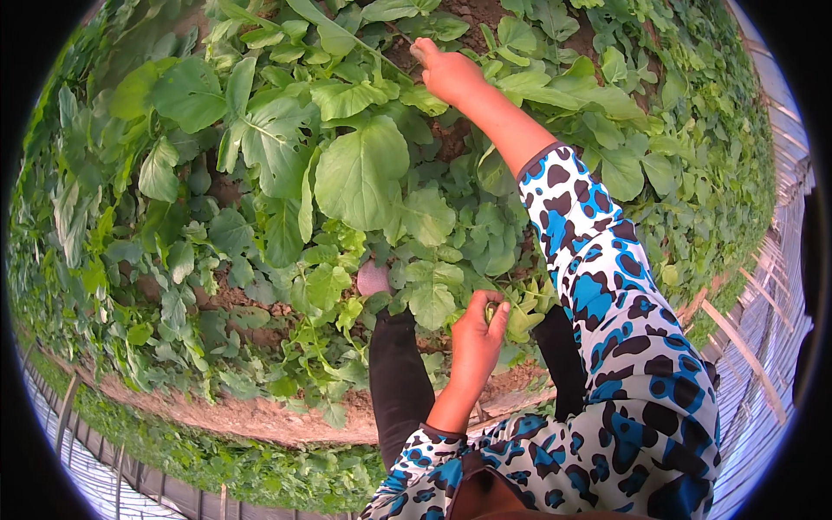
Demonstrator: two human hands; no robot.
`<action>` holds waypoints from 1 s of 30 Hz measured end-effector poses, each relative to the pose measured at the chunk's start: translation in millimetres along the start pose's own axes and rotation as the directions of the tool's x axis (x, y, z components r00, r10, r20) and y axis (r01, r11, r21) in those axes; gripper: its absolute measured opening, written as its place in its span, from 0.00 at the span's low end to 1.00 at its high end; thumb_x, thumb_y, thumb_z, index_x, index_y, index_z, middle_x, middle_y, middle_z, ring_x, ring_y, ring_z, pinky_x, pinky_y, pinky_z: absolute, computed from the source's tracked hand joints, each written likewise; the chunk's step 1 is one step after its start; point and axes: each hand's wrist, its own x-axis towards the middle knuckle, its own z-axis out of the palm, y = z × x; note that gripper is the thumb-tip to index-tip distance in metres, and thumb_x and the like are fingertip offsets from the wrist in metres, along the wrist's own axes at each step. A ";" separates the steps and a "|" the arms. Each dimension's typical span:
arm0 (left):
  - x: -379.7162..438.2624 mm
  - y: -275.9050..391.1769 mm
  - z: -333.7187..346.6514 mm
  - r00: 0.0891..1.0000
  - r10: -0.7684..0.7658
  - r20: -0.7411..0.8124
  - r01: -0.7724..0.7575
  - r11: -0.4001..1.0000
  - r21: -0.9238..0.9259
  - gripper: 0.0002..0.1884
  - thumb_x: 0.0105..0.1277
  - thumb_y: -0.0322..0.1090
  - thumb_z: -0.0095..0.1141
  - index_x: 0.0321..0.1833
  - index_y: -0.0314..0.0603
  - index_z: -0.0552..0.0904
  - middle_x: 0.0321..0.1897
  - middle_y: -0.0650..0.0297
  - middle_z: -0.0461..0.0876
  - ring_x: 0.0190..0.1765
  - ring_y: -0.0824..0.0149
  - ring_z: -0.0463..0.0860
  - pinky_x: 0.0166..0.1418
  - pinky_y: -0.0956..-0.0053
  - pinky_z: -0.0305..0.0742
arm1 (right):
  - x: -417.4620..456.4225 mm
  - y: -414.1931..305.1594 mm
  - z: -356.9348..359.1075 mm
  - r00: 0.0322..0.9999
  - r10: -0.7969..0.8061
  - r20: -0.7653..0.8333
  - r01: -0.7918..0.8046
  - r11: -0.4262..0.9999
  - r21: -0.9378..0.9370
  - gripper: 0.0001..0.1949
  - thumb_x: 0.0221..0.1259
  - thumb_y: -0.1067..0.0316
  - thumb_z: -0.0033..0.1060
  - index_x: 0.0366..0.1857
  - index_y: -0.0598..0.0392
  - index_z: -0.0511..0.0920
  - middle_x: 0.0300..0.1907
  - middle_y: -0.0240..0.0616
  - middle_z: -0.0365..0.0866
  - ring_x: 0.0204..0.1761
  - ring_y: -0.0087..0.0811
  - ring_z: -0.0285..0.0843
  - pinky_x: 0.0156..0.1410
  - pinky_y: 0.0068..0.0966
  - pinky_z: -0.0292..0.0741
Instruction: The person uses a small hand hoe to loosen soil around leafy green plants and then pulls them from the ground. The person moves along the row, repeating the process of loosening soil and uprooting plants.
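Observation:
My left hand (478, 331) is low in the picture, in front of my body, with thumb and fingers curled around thin green stems (491, 312). Pale green leaves (523, 309) spread to the right of that fist. Stretched far forward, my right hand (448, 71) reaches in among the plants over bare soil. Its fingers are closed at a thin brownish stalk-like thing (398, 30); whether this is a stem or a tool is unclear. Broad-leaved green plants (361, 172) stand between the two hands, some leaves with holes.
My black-trousered legs (398, 383) stand among the leaves, with a pinkish shoe tip (373, 278) showing. Dense foliage (702, 162) spreads to both sides. A soil edge (260, 416) runs behind me. Wooden poles (741, 344) and plastic sheeting (790, 260) line the right.

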 end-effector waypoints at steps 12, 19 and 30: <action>2.9 2.2 3.6 1.000 -0.005 0.023 0.004 0.999 0.044 0.10 0.70 0.38 0.59 0.47 0.42 0.78 0.17 0.57 0.72 0.21 0.66 0.69 0.30 0.69 0.69 | -38.7 3.5 -6.5 0.995 0.031 0.097 -0.014 0.986 -0.169 0.30 0.65 0.69 0.46 0.71 0.36 0.58 0.41 0.47 0.85 0.40 0.50 0.84 0.41 0.46 0.78; 2.2 -1.3 1.3 1.000 -0.003 0.029 0.003 1.000 0.005 0.11 0.70 0.38 0.59 0.47 0.41 0.77 0.20 0.54 0.73 0.22 0.62 0.70 0.31 0.68 0.70 | -12.2 -6.6 -16.1 0.989 -0.086 -0.116 0.063 0.980 -0.187 0.27 0.63 0.67 0.51 0.68 0.39 0.62 0.30 0.45 0.84 0.33 0.51 0.82 0.35 0.47 0.75; 6.3 1.5 -25.5 1.000 -0.011 -0.019 0.010 0.999 -0.047 0.11 0.69 0.38 0.60 0.48 0.43 0.76 0.18 0.56 0.70 0.21 0.63 0.67 0.29 0.68 0.68 | 67.3 -116.6 -35.5 0.952 -0.256 -0.167 0.223 0.956 -0.192 0.26 0.66 0.69 0.46 0.70 0.37 0.64 0.43 0.47 0.85 0.43 0.49 0.85 0.43 0.43 0.80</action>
